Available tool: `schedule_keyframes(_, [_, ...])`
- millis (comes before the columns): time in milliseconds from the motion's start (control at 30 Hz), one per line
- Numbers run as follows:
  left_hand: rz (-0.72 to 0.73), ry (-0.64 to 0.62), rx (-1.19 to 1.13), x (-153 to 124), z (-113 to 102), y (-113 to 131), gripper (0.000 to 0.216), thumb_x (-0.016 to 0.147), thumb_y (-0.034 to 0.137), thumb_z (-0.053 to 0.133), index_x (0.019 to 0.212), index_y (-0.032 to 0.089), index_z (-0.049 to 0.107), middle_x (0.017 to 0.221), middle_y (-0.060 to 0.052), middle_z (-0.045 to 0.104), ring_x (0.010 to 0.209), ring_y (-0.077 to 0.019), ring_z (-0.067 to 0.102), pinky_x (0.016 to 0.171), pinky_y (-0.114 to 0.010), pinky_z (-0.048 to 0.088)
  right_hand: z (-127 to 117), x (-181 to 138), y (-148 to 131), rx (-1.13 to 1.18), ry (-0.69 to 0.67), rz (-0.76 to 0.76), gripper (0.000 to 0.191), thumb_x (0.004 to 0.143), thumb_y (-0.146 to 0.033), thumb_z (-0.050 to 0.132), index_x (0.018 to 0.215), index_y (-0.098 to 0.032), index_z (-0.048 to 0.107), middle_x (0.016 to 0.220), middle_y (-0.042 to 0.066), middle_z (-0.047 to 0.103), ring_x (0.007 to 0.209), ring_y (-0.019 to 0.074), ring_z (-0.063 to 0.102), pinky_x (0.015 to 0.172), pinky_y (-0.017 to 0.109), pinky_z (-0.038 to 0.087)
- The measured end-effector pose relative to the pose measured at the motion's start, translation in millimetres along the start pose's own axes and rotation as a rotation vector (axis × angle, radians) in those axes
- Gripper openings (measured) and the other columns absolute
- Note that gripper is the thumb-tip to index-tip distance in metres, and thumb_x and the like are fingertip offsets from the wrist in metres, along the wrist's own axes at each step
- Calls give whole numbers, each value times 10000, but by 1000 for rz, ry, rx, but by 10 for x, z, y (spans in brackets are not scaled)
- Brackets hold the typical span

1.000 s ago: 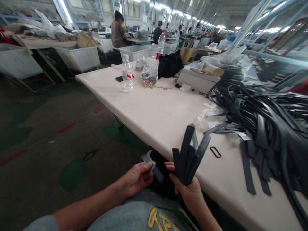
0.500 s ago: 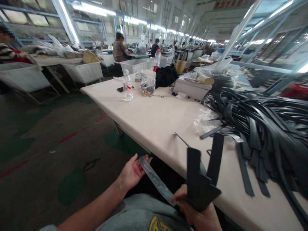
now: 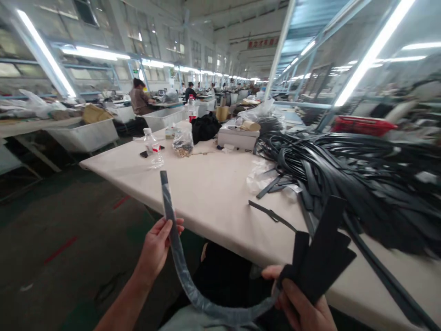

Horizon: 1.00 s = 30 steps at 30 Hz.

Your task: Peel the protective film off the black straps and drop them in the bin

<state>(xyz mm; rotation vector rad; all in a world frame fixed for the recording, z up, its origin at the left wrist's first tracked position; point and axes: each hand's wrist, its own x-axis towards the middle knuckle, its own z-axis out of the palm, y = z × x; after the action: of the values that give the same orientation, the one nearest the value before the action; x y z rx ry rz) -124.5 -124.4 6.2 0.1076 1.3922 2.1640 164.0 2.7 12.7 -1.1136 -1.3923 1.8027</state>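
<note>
My left hand (image 3: 156, 248) pinches a black strap (image 3: 186, 278) near its upper end, thumb against fingers. Clear film seems to cover much of this strap, while its tip stands bare above my fingers. From there it sags in a U across my lap to my right hand (image 3: 305, 305). That hand is closed around a fanned bundle of black straps (image 3: 319, 259), whose flat ends point up over the table edge. One thin strap end (image 3: 270, 214) sticks out leftward over the tabletop, near a small dark loop.
A large heap of black straps (image 3: 330, 161) covers the right side of the pale table (image 3: 206, 188). Farther back are a water bottle (image 3: 153, 147), a bag of small metal parts (image 3: 183, 143), a black cloth bundle (image 3: 206, 128) and a white box (image 3: 237, 138). People sit at distant benches.
My left hand has gone from an open palm under the strap to a pinch, raising its end. My right hand and its bundle moved slightly right. The view has swung right.
</note>
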Motion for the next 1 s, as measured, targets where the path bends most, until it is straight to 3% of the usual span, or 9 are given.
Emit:
schedule_keyframes(100, [-54,-378,312,-262,373,-242,244,779,360,756,927,167,764,822,-59,749,704,-152,661,661,-195,522,-82,3,-199,99,75,-118,344,781,-508,707,947,-208,735,523,-25,600,399,81,370,488,254,422])
schedule_keyframes(200, [-102,-755,571,-474,659,-465,249,849,402,670,875,177,774,827,-67,736,749,-174,646,742,-227,509,-214,0,-322,151,95,-219,325,810,-457,692,988,-188,736,410,-69,510,375,79,330,565,288,472])
schedule_keyframes(333, [-140,-1103,778,-664,887,-688,280,885,427,609,931,203,770,825,-63,722,765,-195,629,756,-250,486,-462,-85,-369,141,138,-283,331,813,-439,695,1016,-182,740,579,-24,649,383,42,352,479,236,387])
schedule_keyframes(433, [-219,-1215,794,-740,1027,-746,344,899,467,563,1046,216,747,893,-69,727,831,-225,636,794,-277,487,-601,-193,-374,83,198,-281,364,823,-467,675,1013,-168,755,576,-12,634,376,34,370,398,208,232])
schedule_keyframes(567, [-207,-1406,726,-843,1327,-714,468,857,534,586,1211,237,660,1037,-56,702,970,-254,608,880,-303,465,-652,-289,-382,48,272,-281,390,815,-488,670,1002,-161,770,545,-17,598,366,34,383,391,197,238])
schedule_keyframes(633, [-161,-1491,736,-926,1479,-745,421,847,541,594,1077,206,706,952,-46,689,895,-229,596,817,-280,460,-670,-328,-388,45,305,-277,403,805,-498,670,1008,-167,775,524,-25,572,359,36,384,382,192,242])
schedule_keyframes(700, [-163,-1494,763,-1017,1570,-847,372,866,516,576,888,176,726,835,-33,665,799,-191,568,743,-256,439,-727,-387,-390,35,360,-287,392,807,-497,664,988,-171,783,510,-33,547,357,34,379,378,190,244])
schedule_keyframes(867, [-282,-1505,859,-1166,1487,-1280,259,816,398,643,847,163,745,799,-29,671,765,-172,562,718,-252,422,-1064,-672,-359,-48,599,-335,349,822,-473,665,895,-156,791,505,-35,528,357,38,375,374,203,250])
schedule_keyframes(1000, [-150,-1659,985,-1247,1431,-1501,190,811,320,625,810,175,748,821,-39,690,805,-192,613,761,-268,452,-1355,-951,-278,-73,792,-326,319,833,-445,668,889,-152,780,493,-36,545,355,46,379,385,217,263])
